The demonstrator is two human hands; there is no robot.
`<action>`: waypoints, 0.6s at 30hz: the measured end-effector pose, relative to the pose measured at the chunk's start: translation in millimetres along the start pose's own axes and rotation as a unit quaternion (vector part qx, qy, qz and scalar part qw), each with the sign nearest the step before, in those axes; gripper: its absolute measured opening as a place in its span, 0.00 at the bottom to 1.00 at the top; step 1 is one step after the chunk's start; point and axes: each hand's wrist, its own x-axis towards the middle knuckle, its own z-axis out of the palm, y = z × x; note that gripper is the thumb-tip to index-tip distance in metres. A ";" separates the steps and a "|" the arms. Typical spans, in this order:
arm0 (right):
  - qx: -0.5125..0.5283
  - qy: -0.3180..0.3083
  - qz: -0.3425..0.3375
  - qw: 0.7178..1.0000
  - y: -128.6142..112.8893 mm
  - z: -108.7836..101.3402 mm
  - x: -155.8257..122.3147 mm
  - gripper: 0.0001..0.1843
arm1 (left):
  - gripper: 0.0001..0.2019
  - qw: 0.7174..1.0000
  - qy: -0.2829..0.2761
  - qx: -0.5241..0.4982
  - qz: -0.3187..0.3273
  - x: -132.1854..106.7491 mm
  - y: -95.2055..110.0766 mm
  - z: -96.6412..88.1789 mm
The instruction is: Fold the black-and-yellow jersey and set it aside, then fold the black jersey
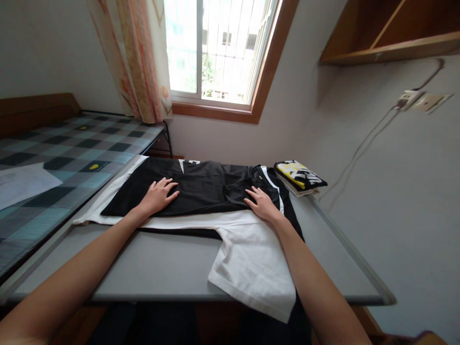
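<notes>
A black T-shirt [204, 187] with white print lies folded lengthwise on the table, its white-trimmed collar toward the right. Beneath it spreads a white T-shirt [251, 258], whose sleeve hangs over the table's near edge. More black cloth peeks out below the white one. My left hand [160, 195] rests flat on the left part of the black T-shirt, fingers spread. Near the collar, my right hand [263, 203] lies on the same shirt with its fingers apart. Neither hand grips the fabric.
Folded clothes [300, 175] in black, yellow and white are stacked at the table's back right. The grey table [172, 263] stands beside a bed with a checked mattress [89, 139], where papers [28, 182] lie. A cord runs down the wall from a socket [408, 99].
</notes>
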 end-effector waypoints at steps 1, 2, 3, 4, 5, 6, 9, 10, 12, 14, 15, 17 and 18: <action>0.001 0.000 0.001 1.000 0.1 0.1 0.0 0.29 | 0.25 1.000 0.000 0.000 0.000 0.0 -0.1 0.1; 0.000 0.000 0.001 1.000 0.0 0.1 0.1 0.29 | 0.25 1.000 0.000 0.001 -0.001 0.0 -0.1 0.2; -0.001 0.000 0.002 1.000 -0.1 0.0 0.0 0.29 | 0.25 1.000 0.000 0.001 -0.001 0.0 -0.2 0.3; -0.002 0.000 0.003 1.000 -0.4 -0.1 -0.1 0.29 | 0.25 1.000 -0.001 0.002 -0.002 0.0 -0.2 0.4; -0.003 0.000 0.004 1.000 -0.8 -0.3 -0.2 0.29 | 0.25 1.000 -0.001 0.001 -0.001 0.0 -0.3 0.4; -0.004 0.000 0.004 1.000 -1.2 -0.4 -0.3 0.29 | 0.25 1.000 0.000 0.001 0.000 -0.1 -0.4 0.5; -0.007 0.002 0.004 1.000 -2.0 -0.9 -0.4 0.29 | 0.25 1.000 0.002 -0.002 0.003 -0.1 -1.0 0.8; -0.008 0.002 0.004 1.000 -2.0 -0.9 -0.4 0.29 | 0.25 1.000 0.003 -0.003 0.004 0.0 -1.3 1.0; -0.009 0.001 0.003 1.000 -1.9 -1.0 -0.4 0.29 | 0.25 1.000 0.004 -0.004 0.004 0.1 -1.8 1.6; -0.011 0.000 0.002 1.000 -1.8 -1.0 -0.4 0.29 | 0.25 1.000 0.007 -0.005 0.004 0.3 -2.1 2.1; -0.012 0.000 0.001 1.000 -1.9 -1.1 -0.4 0.29 | 0.25 1.000 0.009 -0.005 0.005 0.3 -2.2 2.3; -0.014 0.001 0.001 1.000 -2.2 -1.4 -0.6 0.29 | 0.25 1.000 0.010 -0.004 0.006 0.4 -2.3 2.5; -0.014 0.000 0.001 1.000 -2.4 -1.6 -0.8 0.29 | 0.25 1.000 0.010 -0.003 0.006 0.3 -2.2 2.4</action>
